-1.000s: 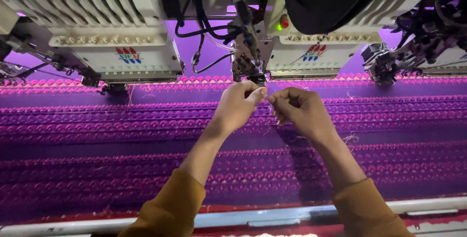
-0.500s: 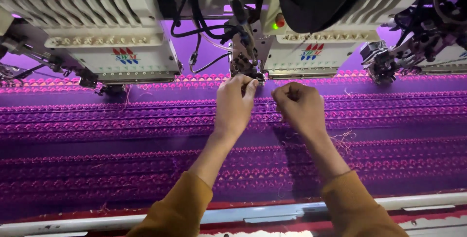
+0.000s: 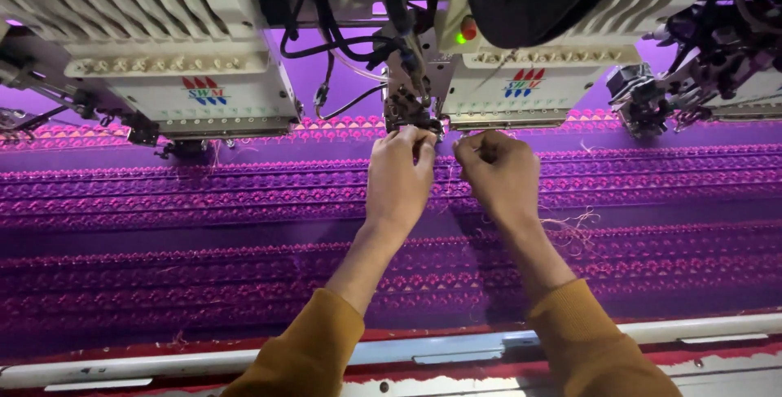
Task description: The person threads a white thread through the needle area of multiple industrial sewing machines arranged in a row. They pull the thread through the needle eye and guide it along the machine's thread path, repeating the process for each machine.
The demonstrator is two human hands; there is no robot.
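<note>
Pinched fingertips of the left hand (image 3: pixel 399 175) now sit right under the dark metal needle assembly (image 3: pixel 410 110), higher than a moment ago, seemingly holding a fine thread too thin to confirm. Close beside it, the right hand (image 3: pixel 497 173) is curled shut. Below lies purple embroidered fabric (image 3: pixel 204 201); white machine heads (image 3: pixel 179 96) crowd above.

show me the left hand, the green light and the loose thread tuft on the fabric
left hand (image 3: pixel 397 181), head view, back of hand
green light (image 3: pixel 461 38), head view, its glowing face
loose thread tuft (image 3: pixel 572 228), head view, middle of tangle
</note>
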